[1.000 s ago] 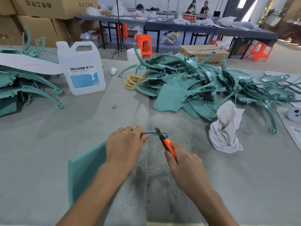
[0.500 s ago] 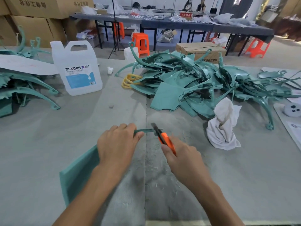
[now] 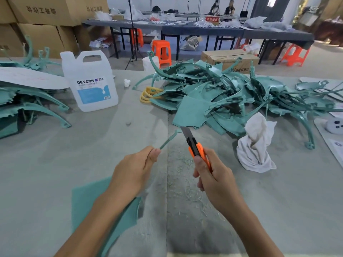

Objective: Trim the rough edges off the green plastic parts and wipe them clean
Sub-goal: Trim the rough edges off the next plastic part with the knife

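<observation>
Fingers (image 3: pixel 154 154) of the left hand (image 3: pixel 133 175) are clamped round the thin arm of a flat teal-green plastic part (image 3: pixel 87 206). Its wide panel sits low under the forearm, over the near edge of the grey felt-covered worktable (image 3: pixel 55 164).

Wide view now: a workshop hall with stacked brown cardboard boxes (image 3: pixel 46 15), long dark tables (image 3: pixel 204 30) and orange plastic stools (image 3: pixel 161 51) behind. On the worktable, a big tangled heap of green plastic parts (image 3: pixel 222 101) lies straight ahead and a smaller stack (image 3: pixel 27 101) far left. A translucent white DEXCON jug (image 3: pixel 91 82) stands between them, and a crumpled white rag (image 3: pixel 256 145) is off to the right.

The right hand (image 3: pixel 213 179) is wrapped firmly round an orange utility knife (image 3: pixel 196 147). Its blade is out, the tip just beside the arm's far end; contact is unclear. Pale shavings (image 3: pixel 185 182) are scattered beneath.
</observation>
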{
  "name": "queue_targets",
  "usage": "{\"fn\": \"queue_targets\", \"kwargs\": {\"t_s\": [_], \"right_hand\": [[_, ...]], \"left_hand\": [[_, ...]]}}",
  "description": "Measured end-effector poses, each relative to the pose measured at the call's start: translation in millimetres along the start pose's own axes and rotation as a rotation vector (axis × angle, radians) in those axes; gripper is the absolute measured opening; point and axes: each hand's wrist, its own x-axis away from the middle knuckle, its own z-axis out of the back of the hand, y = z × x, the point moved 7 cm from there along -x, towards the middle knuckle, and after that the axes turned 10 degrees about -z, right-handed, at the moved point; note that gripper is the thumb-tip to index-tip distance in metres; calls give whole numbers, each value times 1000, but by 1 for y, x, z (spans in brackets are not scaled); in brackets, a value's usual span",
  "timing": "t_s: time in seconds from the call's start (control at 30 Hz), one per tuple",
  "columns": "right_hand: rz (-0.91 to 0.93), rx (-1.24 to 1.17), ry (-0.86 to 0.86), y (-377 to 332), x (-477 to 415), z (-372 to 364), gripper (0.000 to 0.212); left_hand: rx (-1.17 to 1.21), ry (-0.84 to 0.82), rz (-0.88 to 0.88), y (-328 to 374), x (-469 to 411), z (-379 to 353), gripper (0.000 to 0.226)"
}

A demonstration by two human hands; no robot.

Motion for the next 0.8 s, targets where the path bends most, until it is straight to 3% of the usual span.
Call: {"fn": "queue_targets", "kwargs": {"t_s": [0.2,0.37,0.5,0.67,0.8], "right_hand": [[74,33,-15,-13,-2,-8,22],[-11,168,101,-7,-17,-6,24],[-99,120,158,5,-24,4,14],[140,299,198,-27,-4,-9,27],[57,374,198,-21,-9,-13,25]], "left_hand": [[196,-25,12,3,9,-16,56],[246,-36,11,8,15,-25,50],[237,-8,25,7,15,-23,54],[181,-6,45,7,13,-24,59],[80,-51,43,10,16,-33,53]]}}
